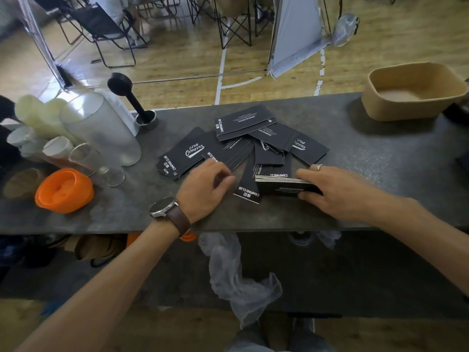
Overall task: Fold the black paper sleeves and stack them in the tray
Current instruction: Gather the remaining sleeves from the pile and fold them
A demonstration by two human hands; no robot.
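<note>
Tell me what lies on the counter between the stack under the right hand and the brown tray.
Head view: between the stack and the tray lies mostly bare grey counter; one loose sleeve reaches partway in.

Coffee stall, grey counter, cup stacks, folding chairs

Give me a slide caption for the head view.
Right hand grips a stack of black sleeves; brown tray waits empty.
</note>
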